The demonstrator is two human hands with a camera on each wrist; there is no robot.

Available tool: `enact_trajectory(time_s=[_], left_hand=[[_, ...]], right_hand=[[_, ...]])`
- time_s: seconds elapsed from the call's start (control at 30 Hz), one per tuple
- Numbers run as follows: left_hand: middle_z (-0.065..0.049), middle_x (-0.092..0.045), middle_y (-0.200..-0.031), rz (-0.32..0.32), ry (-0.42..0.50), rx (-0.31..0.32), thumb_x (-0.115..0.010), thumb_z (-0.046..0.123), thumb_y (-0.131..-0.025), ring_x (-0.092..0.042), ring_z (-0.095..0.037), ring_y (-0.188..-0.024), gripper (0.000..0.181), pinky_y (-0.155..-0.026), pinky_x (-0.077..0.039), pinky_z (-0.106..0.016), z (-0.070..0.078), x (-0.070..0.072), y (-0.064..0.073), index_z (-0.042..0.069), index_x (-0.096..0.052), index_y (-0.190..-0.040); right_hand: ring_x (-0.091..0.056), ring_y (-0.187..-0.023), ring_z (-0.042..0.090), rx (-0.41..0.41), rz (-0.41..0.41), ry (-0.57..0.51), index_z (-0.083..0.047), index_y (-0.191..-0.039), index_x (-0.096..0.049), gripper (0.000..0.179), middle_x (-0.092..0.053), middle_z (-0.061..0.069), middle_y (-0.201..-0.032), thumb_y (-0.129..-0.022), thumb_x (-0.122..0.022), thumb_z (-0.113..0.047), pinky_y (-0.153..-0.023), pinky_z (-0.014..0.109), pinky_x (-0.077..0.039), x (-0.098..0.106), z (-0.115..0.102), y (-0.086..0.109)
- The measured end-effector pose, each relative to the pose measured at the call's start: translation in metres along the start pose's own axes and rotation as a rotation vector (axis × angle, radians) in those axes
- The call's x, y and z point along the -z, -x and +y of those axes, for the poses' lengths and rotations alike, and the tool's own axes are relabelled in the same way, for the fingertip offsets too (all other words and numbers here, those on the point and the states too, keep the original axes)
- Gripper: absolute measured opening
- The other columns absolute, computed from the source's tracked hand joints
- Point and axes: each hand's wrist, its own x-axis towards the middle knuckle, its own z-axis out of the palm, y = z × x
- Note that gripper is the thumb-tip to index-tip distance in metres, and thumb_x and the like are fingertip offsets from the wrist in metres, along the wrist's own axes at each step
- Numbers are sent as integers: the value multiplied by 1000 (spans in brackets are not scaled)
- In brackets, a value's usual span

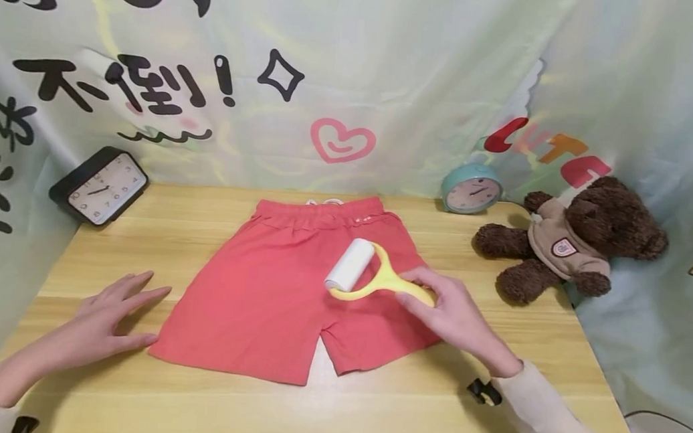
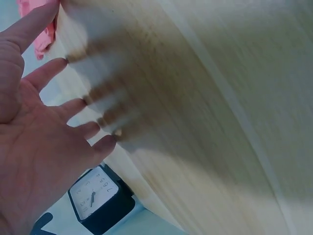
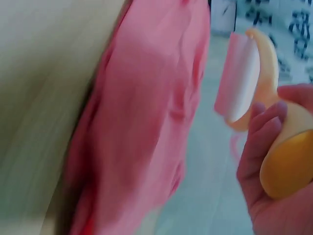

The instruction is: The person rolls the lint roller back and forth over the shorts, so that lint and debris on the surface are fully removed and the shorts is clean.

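Note:
A pair of red shorts [image 1: 269, 285] lies spread on the wooden table, its drawstring waistband toward the back wall. My right hand [image 1: 451, 311] grips the yellow handle of a lint roller [image 1: 384, 279] above the right leg of the shorts. The white roll faces left, and in the right wrist view the lint roller [image 3: 239, 78] shows raised off the cloth. My left hand [image 1: 97, 326] has its fingers spread on the table to the left, with the thumb at the lower left corner of the shorts.
At the back left stands a black square clock [image 1: 104, 186]. A round teal alarm clock [image 1: 472, 188] is at the back right, beside a brown teddy bear [image 1: 580, 239] in a beige shirt. Printed cloth [image 1: 428, 81] hangs behind the table [image 1: 188, 407] and at its sides.

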Motion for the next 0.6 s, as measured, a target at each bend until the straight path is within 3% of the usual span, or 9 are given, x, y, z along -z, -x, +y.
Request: enact_trajectory(time_s=[0.2,0.33,0.6], left_hand=[[-34,-26,-171,13,-7,1,-93,35,-89,-18,-67,-151,87,-105,-13,-92,-4,0,5,20,-51,-163],[-34,-28,-170,12,-25,-4,-94,36,-87,-25,-68,-147,89,-102,-19,-91,-4,0,7,20,-51,-163],[-36,-37,-163,35,-23,-5,-94,31,-87,-36,-64,-138,80,-102,-27,-85,-2,6,10,14,-58,-156]], right_hand=[[-53,-67,11,50,-83,11,-26,-122,-78,24,-61,-13,-81,-100,-82,-19,-61,31,-47,-46,-39,-11],[-53,-65,9,83,-139,-43,-29,-124,-75,23,-59,-14,-79,-102,-80,-24,-59,29,-47,-80,-60,-15],[-49,-68,4,210,-177,-28,-20,-125,-75,24,-61,-15,-89,-102,-77,-24,-63,22,-43,-146,-86,-17]])
